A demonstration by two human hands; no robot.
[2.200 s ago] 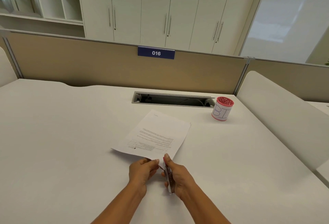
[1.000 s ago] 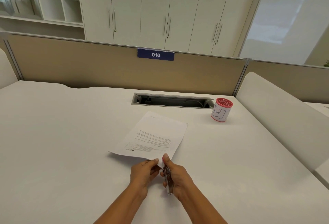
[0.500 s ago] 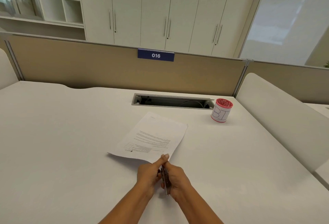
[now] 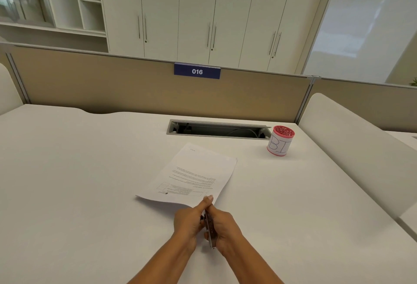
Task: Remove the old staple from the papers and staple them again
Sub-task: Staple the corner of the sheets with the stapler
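The printed papers [image 4: 194,173] lie on the white desk [image 4: 79,182], their near corner lifted between my hands. My left hand [image 4: 189,218] pinches that corner, thumb on top. My right hand [image 4: 225,227] is closed around a slim dark stapler [image 4: 209,230], held on edge and pointing at the same corner. The two hands press together. The corner itself and any staple in it are hidden by my fingers.
A red mesh cup [image 4: 280,140] wrapped in a white label stands at the back right. A cable slot [image 4: 217,129] is cut into the desk behind the papers. A beige partition [image 4: 112,89] bounds the far edge, and a white divider [image 4: 361,143] the right.
My left hand has shifted right and closed up against my right hand at the paper corner. The papers' left edge has dropped slightly lower.
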